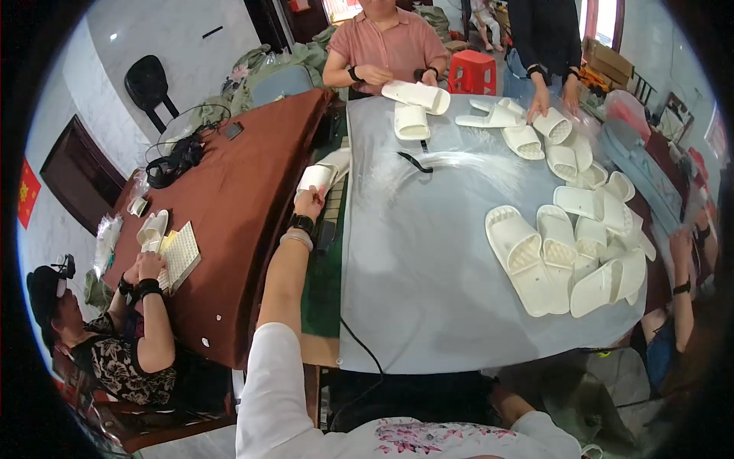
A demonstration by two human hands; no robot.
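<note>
Left hand on a white slipper in the gap between two tables — the step in hand looks like handling this one piece.
The left hand [309, 202] reaches far along the gap, fingers drawn in narrow on the near end of the white slipper [315, 178]; a second slipper [335, 160] lies just beyond it. The gap runs between the brown table [252, 183] on the left and the grey table [428, 283] on the right, where a slipper pile [589, 245] sits well apart. The right forearm [511, 405] drops into shadow below the near edge; I cannot tell how its fingers stand. As I judge it, the next move calls for a secure hold — and a lift clear of both table edges.
</note>
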